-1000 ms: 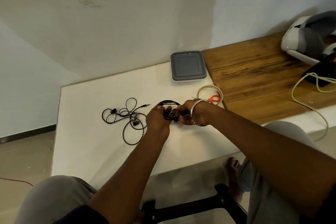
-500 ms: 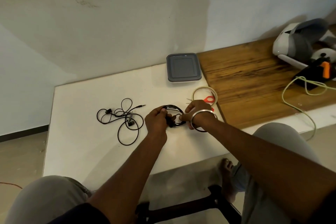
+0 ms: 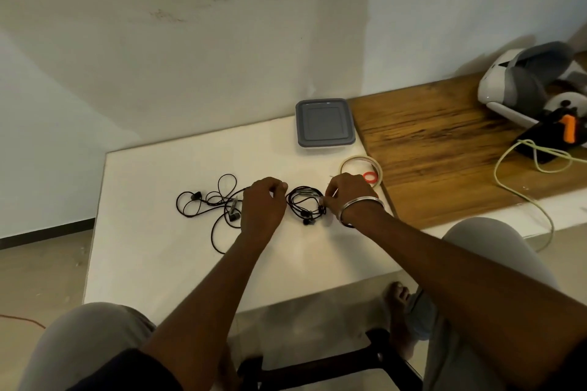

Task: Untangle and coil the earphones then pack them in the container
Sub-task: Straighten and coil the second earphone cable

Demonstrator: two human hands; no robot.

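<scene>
A coiled black earphone set (image 3: 305, 204) lies on the white table (image 3: 152, 247) between my hands. My right hand (image 3: 347, 192), a metal bangle on its wrist, pinches the coil's right edge with its fingertips. Just left of the coil is my left hand (image 3: 263, 208), fingers loosely curled, with a small gap to the cable. A second, tangled black earphone set (image 3: 208, 203) sprawls on the table left of my left hand, partly hidden under it. The container with a grey lid (image 3: 324, 122) sits closed at the table's far edge.
A tape roll (image 3: 360, 168) with a red scissors handle (image 3: 369, 176) inside it lies behind my right hand. To the right, a wooden surface (image 3: 444, 149) holds a white headset (image 3: 524, 82) and a pale green cable (image 3: 521, 187). My knees are below the table's front edge.
Both hands held the coil together a second ago. The coil now rests on the table, my left hand has come off it to the left, and my right hand stays at its right edge.
</scene>
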